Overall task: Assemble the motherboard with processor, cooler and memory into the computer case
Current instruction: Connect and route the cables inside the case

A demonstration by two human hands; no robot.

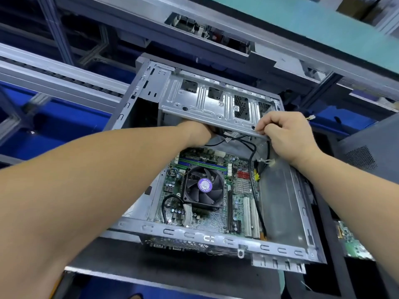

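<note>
An open grey computer case [216, 238] lies on its side on the bench. Inside it sits the green motherboard [218, 214] with a black cooler fan [204, 186] and memory sticks [200, 161] behind the fan. A silver drive cage [211, 104] is tilted up at the far end. My left hand [197, 132] reaches under the cage's front edge, its fingers hidden. My right hand [287, 134] pinches the cage's near right edge. Black cables [252, 152] hang from under the cage over the board.
A dark side panel [367, 156] leans at the right. Another green circuit board [354, 242] lies at the right of the case. Conveyor rails [64, 78] and blue bins [64, 126] run behind and to the left.
</note>
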